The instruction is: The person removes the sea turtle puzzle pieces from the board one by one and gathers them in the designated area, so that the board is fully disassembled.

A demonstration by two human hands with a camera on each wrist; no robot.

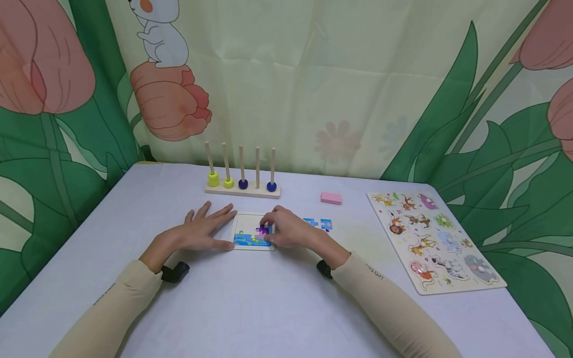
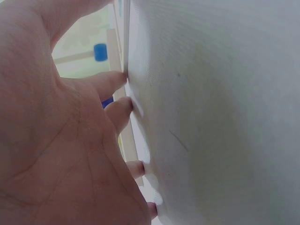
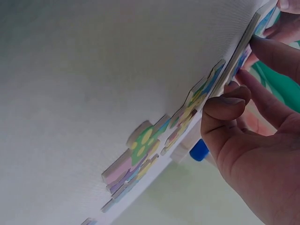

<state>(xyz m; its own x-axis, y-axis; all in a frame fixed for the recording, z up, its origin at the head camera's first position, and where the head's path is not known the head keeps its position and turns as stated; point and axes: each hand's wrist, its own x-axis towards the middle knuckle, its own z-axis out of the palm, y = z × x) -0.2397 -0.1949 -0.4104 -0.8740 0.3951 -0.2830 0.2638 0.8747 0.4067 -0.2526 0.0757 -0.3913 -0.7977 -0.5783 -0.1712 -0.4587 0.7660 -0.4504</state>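
A small white-rimmed jigsaw tray [image 1: 249,214] lies on the table, with blue pieces [image 1: 247,241] along its lower part. My left hand [image 1: 199,231] rests with fingers spread at the tray's left side, its thumb touching the edge. At the tray's right side, my right hand [image 1: 288,228] pinches a purple puzzle piece [image 1: 262,230] between thumb and index finger, its other fingers curled. Part of the piece is hidden by those fingers. In the right wrist view, the thumb reaches over the tray's rim [image 3: 239,49], and loose puzzle pieces [image 3: 143,143] lie beside it.
Behind the tray stands a wooden peg stand [image 1: 241,191] with yellow and dark blue beads. Blue loose pieces [image 1: 326,224] lie right of my right hand. A pink block [image 1: 331,198] sits farther back. An animal puzzle board [image 1: 436,241] lies on the table's right.
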